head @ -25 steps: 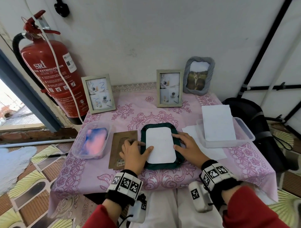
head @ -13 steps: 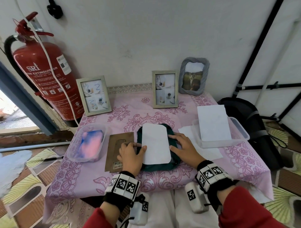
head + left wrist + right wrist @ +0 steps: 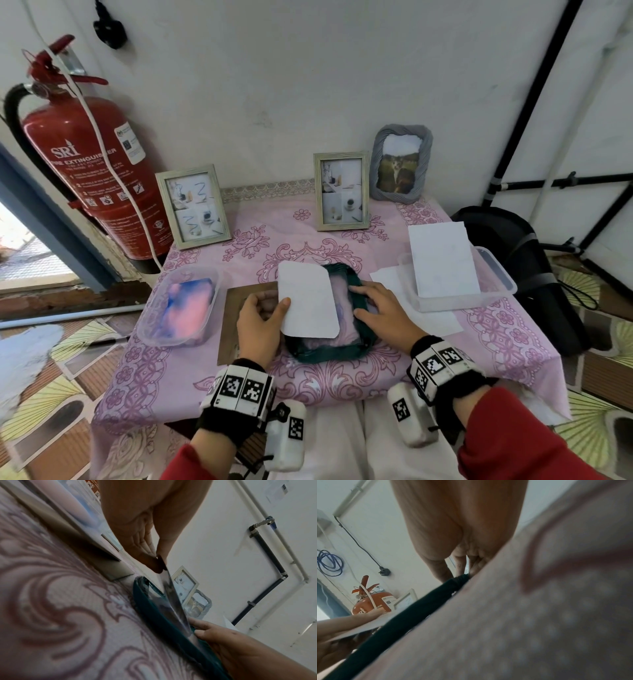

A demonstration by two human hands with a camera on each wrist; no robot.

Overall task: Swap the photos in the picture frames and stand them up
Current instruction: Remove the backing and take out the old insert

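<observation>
While the right hand (image 3: 380,313) presses flat fingers on the dark green frame (image 3: 329,353), lying face down near the desk's (image 3: 507,329) front edge, the left hand (image 3: 260,320) pinches the white-backed photo (image 3: 306,301) by its left edge, lifting it out. Judged step: removing this photo; next, set it aside and fetch a replacement. Its corners are rounded, its lifted sheet slightly bowed.

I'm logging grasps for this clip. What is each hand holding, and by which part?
The left hand pinches the white photo at its left edge. The right hand holds nothing; it presses flat on the green frame.
</observation>
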